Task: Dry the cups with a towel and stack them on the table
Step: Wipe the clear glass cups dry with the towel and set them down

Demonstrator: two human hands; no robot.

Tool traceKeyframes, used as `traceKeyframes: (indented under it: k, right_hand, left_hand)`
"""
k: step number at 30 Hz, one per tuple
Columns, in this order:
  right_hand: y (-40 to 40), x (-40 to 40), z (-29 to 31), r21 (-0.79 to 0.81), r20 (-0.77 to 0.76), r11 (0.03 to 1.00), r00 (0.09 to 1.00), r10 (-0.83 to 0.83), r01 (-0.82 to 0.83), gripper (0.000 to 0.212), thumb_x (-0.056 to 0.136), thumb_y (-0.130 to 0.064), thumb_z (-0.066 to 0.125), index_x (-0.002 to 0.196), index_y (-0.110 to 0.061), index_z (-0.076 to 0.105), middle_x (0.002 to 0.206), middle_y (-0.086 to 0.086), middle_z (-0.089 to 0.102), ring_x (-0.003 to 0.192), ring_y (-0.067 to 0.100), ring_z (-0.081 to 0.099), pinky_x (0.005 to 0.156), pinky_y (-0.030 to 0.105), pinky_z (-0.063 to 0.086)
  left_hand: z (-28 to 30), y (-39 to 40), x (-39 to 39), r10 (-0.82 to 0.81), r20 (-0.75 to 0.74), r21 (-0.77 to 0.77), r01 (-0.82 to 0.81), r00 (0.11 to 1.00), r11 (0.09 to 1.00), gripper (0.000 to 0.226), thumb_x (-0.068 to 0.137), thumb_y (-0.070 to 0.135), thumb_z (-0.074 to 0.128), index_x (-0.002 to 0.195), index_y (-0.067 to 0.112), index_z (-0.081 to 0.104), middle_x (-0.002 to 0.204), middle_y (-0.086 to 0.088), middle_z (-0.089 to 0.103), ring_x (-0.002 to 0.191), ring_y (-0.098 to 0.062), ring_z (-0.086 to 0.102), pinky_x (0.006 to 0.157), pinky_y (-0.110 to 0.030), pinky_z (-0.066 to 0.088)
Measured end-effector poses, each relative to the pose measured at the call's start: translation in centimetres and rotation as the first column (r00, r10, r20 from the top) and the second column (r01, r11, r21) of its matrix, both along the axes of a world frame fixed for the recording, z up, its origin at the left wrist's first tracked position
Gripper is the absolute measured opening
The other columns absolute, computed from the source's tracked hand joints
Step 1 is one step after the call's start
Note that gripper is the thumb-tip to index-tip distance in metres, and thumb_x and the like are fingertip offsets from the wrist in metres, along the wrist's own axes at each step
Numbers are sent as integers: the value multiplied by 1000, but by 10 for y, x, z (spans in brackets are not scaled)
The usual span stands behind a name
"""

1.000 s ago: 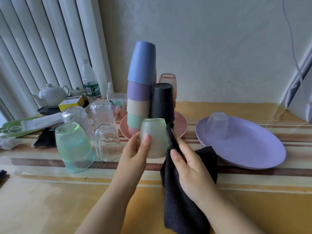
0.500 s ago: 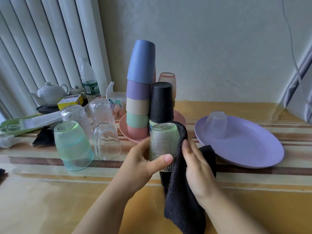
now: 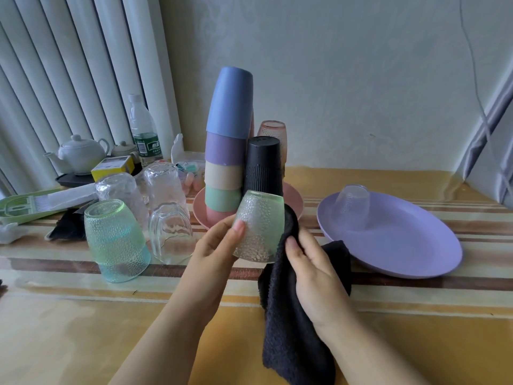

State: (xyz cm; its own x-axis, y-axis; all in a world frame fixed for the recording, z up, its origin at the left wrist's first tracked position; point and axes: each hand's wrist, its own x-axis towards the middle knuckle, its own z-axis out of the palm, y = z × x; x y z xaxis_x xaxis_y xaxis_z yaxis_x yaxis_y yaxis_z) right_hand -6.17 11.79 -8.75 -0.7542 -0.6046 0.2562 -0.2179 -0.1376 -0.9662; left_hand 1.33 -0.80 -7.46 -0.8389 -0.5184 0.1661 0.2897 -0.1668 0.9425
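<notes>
So left hand (image 3: 213, 254) pinches pebbled glass cup (image 3: 259, 225), right hand (image 3: 313, 269) clutches black towel (image 3: 288, 329); probably slick, breakable, hold sidewall.

The stack of cups (image 3: 226, 151) stands on a plate (image 3: 294, 200) in the middle of the table (image 3: 83, 329); the glasses (image 3: 163, 190) stand to its left, the big plate (image 3: 402, 240) to its right carrying one small cup (image 3: 352, 204)

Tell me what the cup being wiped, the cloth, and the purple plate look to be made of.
Held cup: likely glass, see-through, pebbled surface, green tint. Towel: black terry cloth, nubby loops, hangs limp. Purple plate: probably plastic, opaque, smooth matte sheen.
</notes>
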Motion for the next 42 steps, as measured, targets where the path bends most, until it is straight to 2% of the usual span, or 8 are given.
traceKeyframes:
  k: [7, 11, 19, 24, 28, 32, 35, 42]
  right_hand:
    - [-2, 0, -2, 52, -236, 998, 972, -7, 20, 45, 99, -14, 44, 131, -46, 37, 137, -30, 43, 128, -16, 35, 103, 5, 27]
    - [-2, 1, -2, 58, -246, 998, 969, -13, 28, 45, 100, -16, 41, 140, -35, 38, 138, -26, 46, 127, -14, 37, 103, 6, 29]
    - [0, -7, 0, 140, -148, 989, 989, -15, 36, 32, 100, -21, 40, 104, -50, 54, 100, -41, 61, 101, -21, 52, 82, -1, 36]
    - [-2, -12, -10, 244, -257, 964, 965, -44, 109, 38, 94, -9, 52, 128, -25, 57, 116, -22, 60, 114, -4, 54, 99, 18, 37]
    - [1, -10, -9, 285, -310, 947, 949, -54, 147, 38, 90, -5, 58, 124, -21, 61, 103, -27, 58, 108, -2, 55, 90, 9, 35]
    - [2, -1, -4, 258, -474, 958, 880, 13, 124, 39, 89, 1, 57, 122, -20, 63, 104, -26, 58, 102, -16, 50, 82, -7, 29]
    - [-2, 6, -3, 231, -599, 973, 791, 125, 21, 42, 91, 3, 52, 126, -17, 59, 110, -30, 50, 102, -31, 40, 88, -7, 26]
    - [-12, 13, -16, 333, -705, 940, 641, 302, -77, 49, 85, 4, 46, 126, -18, 60, 118, -11, 58, 113, 4, 52, 99, 4, 31]
  left_hand:
    - [-3, 5, 0, 110, 67, -245, -90, 992, 965, 10, 96, 38, 48, 101, 43, 55, 89, 43, 64, 89, 24, 57, 71, -1, 43]
    - [-6, 0, 1, 30, 101, -336, 6, 994, 942, 45, 76, 37, 78, 116, 30, 60, 107, 15, 71, 103, -1, 65, 79, -11, 49]
    - [-8, -8, 5, -45, 71, -168, 57, 996, 984, 57, 68, 36, 75, 119, 12, 63, 112, -7, 72, 106, -21, 68, 80, -28, 56]
    - [-3, -15, 5, 28, 224, -287, 38, 974, 957, 41, 76, 22, 77, 112, 19, 58, 103, 1, 73, 97, -12, 69, 78, -17, 54]
    - [9, -16, 8, 81, 329, -418, 68, 941, 906, 43, 80, 13, 76, 111, 25, 49, 106, 3, 65, 89, -4, 65, 69, -12, 53]
    - [17, -21, 31, 270, 234, -600, -80, 934, 796, 64, 63, 37, 80, 118, 30, 49, 108, 11, 62, 99, -13, 63, 85, -32, 56]
    - [32, -34, 60, 467, 93, -658, -297, 879, 692, 62, 59, 40, 77, 114, 28, 50, 108, 5, 61, 98, -18, 62, 78, -27, 54]
    - [60, -102, 103, 728, 14, -657, -542, 685, 523, 67, 64, 42, 84, 121, 23, 54, 121, -3, 59, 104, -16, 58, 82, -35, 56]
